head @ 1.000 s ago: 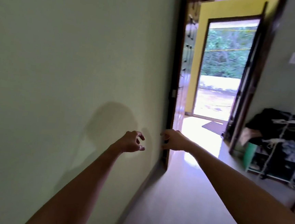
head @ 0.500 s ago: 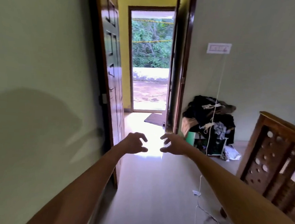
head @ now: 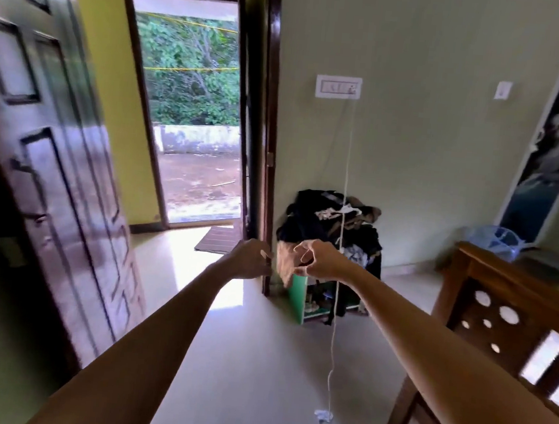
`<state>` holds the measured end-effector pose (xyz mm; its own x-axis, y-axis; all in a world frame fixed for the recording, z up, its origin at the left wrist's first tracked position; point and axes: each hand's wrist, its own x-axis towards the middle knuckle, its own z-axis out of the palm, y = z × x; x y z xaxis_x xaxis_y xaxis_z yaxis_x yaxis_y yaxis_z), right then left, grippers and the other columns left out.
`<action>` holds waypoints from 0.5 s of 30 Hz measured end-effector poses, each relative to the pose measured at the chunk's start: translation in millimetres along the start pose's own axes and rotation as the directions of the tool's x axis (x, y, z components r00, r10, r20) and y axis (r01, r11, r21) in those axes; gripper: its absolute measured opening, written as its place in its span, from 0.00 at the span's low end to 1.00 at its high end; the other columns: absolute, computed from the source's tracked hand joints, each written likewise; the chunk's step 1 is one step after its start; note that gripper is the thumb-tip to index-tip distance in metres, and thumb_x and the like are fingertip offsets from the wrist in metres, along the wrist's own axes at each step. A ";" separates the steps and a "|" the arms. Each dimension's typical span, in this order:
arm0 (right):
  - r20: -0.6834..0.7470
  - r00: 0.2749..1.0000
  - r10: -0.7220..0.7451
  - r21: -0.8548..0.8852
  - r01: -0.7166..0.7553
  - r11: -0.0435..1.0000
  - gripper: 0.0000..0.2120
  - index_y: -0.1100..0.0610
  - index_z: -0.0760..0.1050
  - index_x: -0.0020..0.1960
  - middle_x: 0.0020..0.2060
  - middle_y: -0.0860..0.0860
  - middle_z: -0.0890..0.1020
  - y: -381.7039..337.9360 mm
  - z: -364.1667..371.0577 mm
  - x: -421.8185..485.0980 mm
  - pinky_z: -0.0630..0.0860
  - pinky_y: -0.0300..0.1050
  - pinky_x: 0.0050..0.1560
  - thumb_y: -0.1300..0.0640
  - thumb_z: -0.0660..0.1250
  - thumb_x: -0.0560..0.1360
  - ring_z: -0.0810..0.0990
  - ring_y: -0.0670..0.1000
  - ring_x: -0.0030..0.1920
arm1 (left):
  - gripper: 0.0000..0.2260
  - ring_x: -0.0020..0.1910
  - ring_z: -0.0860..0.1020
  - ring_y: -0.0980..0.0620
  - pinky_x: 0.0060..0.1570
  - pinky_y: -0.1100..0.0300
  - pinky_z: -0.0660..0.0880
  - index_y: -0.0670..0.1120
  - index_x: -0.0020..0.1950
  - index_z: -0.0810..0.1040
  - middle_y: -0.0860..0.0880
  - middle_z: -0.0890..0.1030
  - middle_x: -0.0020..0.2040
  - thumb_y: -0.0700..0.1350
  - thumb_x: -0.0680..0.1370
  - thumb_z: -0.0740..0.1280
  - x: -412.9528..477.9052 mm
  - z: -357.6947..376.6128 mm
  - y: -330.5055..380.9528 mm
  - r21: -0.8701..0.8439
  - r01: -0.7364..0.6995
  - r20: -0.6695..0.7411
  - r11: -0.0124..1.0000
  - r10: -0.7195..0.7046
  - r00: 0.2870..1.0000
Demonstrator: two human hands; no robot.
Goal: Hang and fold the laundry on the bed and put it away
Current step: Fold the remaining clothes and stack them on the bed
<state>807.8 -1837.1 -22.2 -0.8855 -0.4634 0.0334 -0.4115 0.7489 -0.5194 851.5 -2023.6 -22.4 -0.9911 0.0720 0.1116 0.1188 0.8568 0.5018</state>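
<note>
The view has swung right: the dark panelled wooden door (head: 56, 158) slides left and the brown carved wooden bed frame (head: 501, 292) grows. The left hand (head: 253, 260) and right hand (head: 321, 261) reach out loosely curled, holding nothing. The laundry is out of shot, so this looks like the approach; next, turn bedward and grab a garment.

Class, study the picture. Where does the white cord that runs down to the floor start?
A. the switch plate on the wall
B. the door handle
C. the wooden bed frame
A: the white cord hangs straight down from the switch plate, past the pile of clothes, to the floor.
</note>
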 end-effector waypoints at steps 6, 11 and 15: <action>-0.050 0.988 0.146 0.001 -0.146 0.989 0.25 0.60 0.71 0.66 0.52 0.56 0.79 81.7 -33.0 80.9 0.71 0.34 0.47 0.59 0.72 0.72 0.75 0.49 0.49 | 0.17 0.54 0.78 0.45 0.51 0.61 0.70 0.39 0.58 0.77 0.41 0.81 0.52 0.43 0.72 0.73 147.1 52.6 16.9 -0.014 -0.144 0.141 0.990 0.144 0.979; -0.112 0.962 0.250 -0.027 -0.254 0.967 0.25 0.60 0.69 0.67 0.56 0.58 0.79 156.3 -76.0 159.4 0.67 0.35 0.43 0.59 0.71 0.72 0.76 0.52 0.52 | 0.18 0.46 0.76 0.52 0.38 0.72 0.66 0.41 0.59 0.76 0.47 0.77 0.45 0.44 0.72 0.73 283.8 82.7 28.3 -0.036 -0.249 0.211 0.968 0.250 0.945; -0.198 0.913 0.356 0.000 -0.364 0.932 0.26 0.61 0.70 0.67 0.56 0.58 0.79 207.0 -121.0 224.5 0.68 0.37 0.50 0.57 0.73 0.72 0.78 0.54 0.56 | 0.18 0.53 0.78 0.46 0.46 0.67 0.69 0.40 0.59 0.76 0.43 0.80 0.53 0.45 0.72 0.72 397.9 83.9 47.4 -0.018 -0.353 0.235 0.935 0.347 0.908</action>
<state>497.7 -1728.8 -18.9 -0.9979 -0.0626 0.0145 -0.0615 0.8663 -0.4956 457.8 -1911.5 -26.1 -0.8725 0.4831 0.0736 0.4621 0.7666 0.4458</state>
